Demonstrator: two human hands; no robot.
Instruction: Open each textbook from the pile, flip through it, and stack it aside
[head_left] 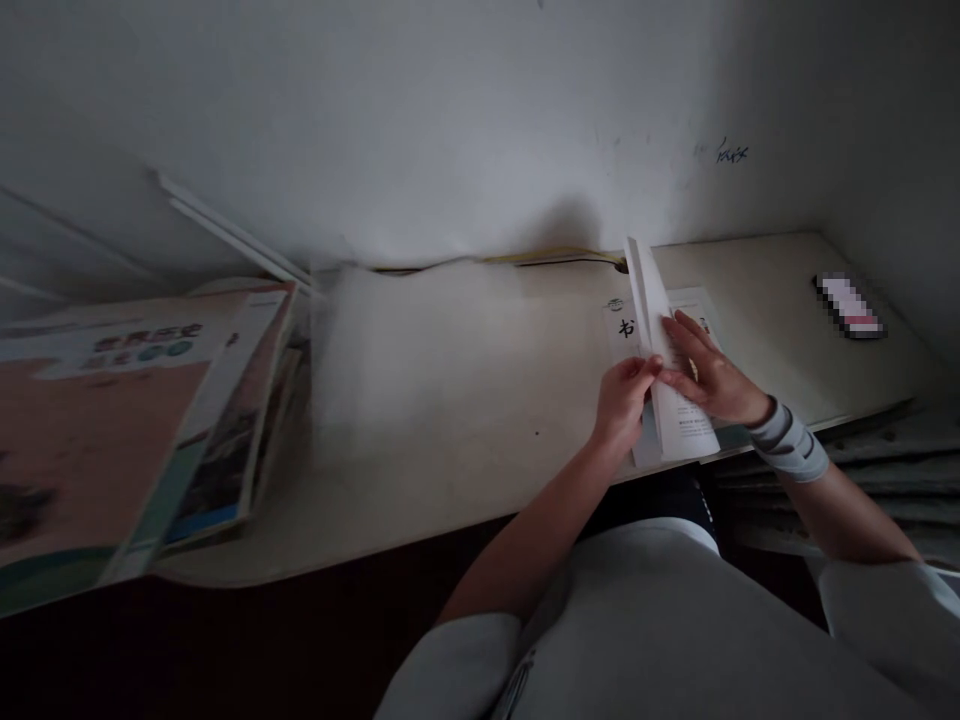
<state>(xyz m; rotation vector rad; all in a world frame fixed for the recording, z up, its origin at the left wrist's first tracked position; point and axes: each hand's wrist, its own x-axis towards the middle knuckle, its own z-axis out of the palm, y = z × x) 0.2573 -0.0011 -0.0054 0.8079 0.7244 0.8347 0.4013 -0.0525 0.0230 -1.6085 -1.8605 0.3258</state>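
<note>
As the left hand [622,398] pinches a booklet's [650,305] raised pages between thumb and fingers, the right hand [720,382] rests against them, fingers extended and thumb apart, in the head camera's view. The booklet is at the near edge of a pale table [450,400]. A phone [853,307] lies farther right; large books [112,420] are stacked at far left.

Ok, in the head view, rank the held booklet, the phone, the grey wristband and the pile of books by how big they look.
1. Pile of books
2. Booklet
3. Phone and wristband: they look too alike to rank.
</note>
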